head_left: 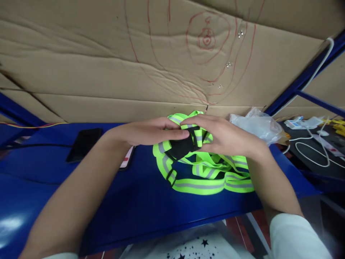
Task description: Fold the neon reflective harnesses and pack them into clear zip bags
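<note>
A neon green reflective strap harness (199,186) with grey stripes lies in a loose heap on the blue table (134,208). Its black patch (178,149) and buckle parts are raised near the middle of the heap. From the left, my left hand (157,131) holds the black patch, thumb across its top edge. My right hand (221,135) grips folded green strap just beside it, the fingers curled over the top. Both hands nearly meet, and they hide part of the black piece between them.
A dark flat device (84,144) with a cable lies at the left. A phone (127,159) is partly hidden by my left forearm. Behind stands a cardboard wall (94,79) with red drawn curves. A clear plastic bag (256,126) and white cables (309,154) are on the right.
</note>
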Available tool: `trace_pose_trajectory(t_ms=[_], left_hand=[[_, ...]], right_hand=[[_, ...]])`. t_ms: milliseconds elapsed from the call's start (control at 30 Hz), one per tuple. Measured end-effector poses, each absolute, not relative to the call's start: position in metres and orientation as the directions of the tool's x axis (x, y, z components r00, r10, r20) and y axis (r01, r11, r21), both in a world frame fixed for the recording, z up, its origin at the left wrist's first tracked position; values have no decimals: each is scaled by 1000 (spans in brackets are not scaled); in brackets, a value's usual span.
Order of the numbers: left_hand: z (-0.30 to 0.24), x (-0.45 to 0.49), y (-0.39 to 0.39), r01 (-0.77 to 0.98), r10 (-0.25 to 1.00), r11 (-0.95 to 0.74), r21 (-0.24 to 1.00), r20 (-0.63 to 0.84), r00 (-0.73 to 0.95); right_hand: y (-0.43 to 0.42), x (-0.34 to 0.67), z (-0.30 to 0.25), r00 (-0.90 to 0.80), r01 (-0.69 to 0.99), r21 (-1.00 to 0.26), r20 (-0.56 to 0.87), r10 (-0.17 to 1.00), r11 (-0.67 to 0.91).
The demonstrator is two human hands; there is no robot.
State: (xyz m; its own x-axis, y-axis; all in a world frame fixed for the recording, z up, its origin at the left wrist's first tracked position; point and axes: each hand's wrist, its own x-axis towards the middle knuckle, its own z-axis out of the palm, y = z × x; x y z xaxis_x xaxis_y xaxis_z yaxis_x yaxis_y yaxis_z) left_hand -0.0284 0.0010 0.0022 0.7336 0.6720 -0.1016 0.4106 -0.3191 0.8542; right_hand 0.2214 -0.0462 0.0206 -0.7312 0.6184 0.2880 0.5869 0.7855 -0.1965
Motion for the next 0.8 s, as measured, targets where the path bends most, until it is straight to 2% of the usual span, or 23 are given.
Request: trace_pose_trajectory(t_ms=[67,133,200,233,500,667,800], left_hand=[[8,-34,-1,434,738,-382,816,-13,675],[17,-37,-9,453,782,-528,718,202,590],[28,-34,-20,475,740,-659,583,393,545],[33,-32,-25,480,714,-696,534,440,544],[45,-16,-35,578,678,-729,367,499,539],[38,-21,-31,616,678,-718,326,527,512],[34,-25,-19,596,656,-752,283,412,633]], right_hand=[[-42,220,33,-719,614,-205,253,648,762],[-40,219,45,-687,651,-195,261,678,734],[-40,218,55,-650,677,-172,318,690,716],[-41,218,59,-631,688,-160,350,692,708],[-43,227,58,-511,763,-117,493,704,636],[-34,221,50,-519,785,-74,465,717,616],[-31,214,46,-568,758,-75,411,713,648]])
